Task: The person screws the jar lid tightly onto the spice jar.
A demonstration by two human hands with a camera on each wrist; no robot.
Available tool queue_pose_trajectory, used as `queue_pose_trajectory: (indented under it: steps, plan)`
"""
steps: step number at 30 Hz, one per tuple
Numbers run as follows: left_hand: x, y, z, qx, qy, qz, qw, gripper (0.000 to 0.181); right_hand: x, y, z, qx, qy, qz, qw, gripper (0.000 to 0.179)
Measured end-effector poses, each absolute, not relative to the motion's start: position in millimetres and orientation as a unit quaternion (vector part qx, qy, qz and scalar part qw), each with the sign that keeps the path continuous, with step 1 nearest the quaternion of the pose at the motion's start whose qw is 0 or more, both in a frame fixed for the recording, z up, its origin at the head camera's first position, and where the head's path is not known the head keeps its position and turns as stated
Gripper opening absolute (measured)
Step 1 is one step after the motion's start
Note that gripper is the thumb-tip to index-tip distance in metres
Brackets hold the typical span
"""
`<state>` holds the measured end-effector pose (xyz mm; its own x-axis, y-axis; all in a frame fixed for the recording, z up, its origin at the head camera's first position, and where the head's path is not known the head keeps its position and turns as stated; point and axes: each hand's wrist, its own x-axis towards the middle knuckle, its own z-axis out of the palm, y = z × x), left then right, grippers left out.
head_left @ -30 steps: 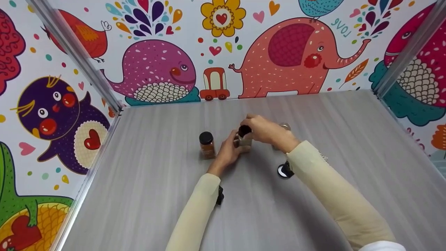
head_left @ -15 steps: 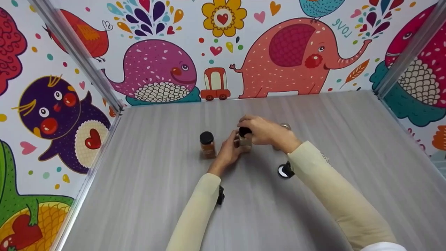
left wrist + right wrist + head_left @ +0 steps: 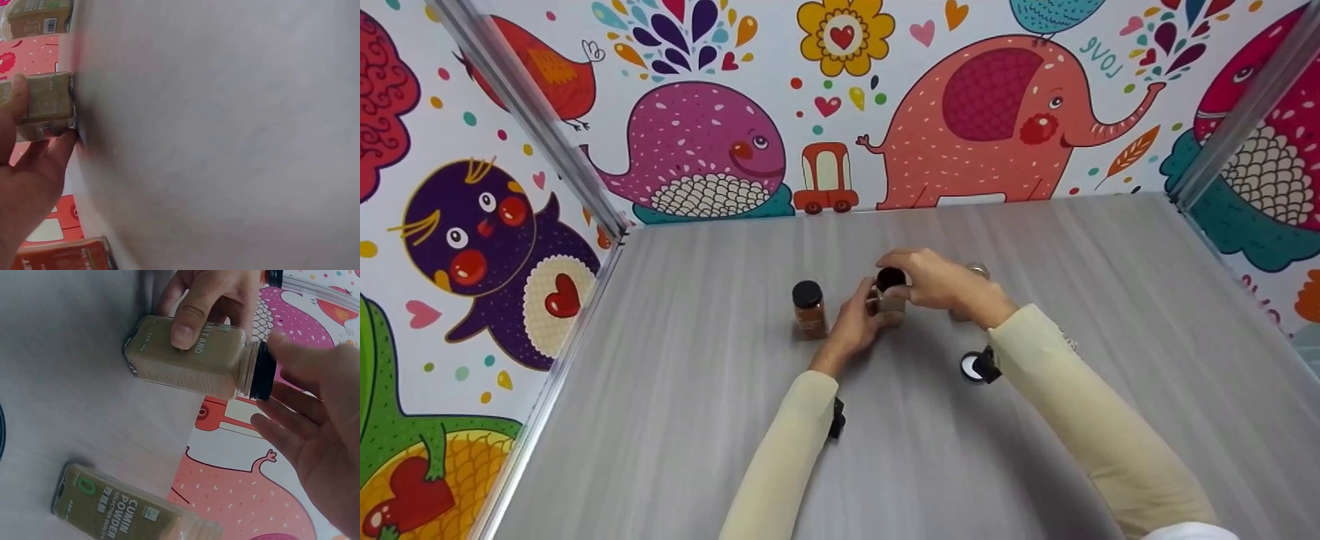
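Near the middle of the table, my left hand (image 3: 855, 328) grips a clear spice jar (image 3: 160, 354) of tan powder that stands upright. Thumb and fingers of my right hand (image 3: 936, 279) pinch the black cap (image 3: 262, 372) at its mouth; bare threads of the neck show below the cap. To the right, partly behind my right wrist, is a jar labelled cumin powder (image 3: 109, 502), its glass neck uncapped. A loose black lid (image 3: 972, 367) lies with its white inside up, partly covered by the right wrist camera.
Left of my left hand stands a jar of red-brown spice (image 3: 809, 315) with a black cap. Printed wall panels (image 3: 697, 150) border the grey table (image 3: 675, 420) at the back and sides.
My right fingers have shifted slightly around the cap, and more of its black top shows. The left hand keeps its grip on the jar, which stays in place.
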<state>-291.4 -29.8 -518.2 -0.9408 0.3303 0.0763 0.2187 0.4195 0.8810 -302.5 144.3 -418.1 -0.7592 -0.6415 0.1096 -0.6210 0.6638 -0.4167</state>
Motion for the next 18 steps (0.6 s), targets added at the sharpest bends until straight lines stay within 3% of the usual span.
queue_pose_trajectory:
  steps: [7,18]
  plan:
    - [-291.1,-31.0,-519.2,0.155,0.838,0.52,0.063,0.055,-302.6,150.1,-421.7,-0.34,0.909,-0.238,0.03,0.036]
    - [-290.5,-28.8,-516.9,0.153,0.845,0.509,0.069,0.053,-301.1,153.6,-429.2,-0.325,0.909,-0.261,-0.002,0.032]
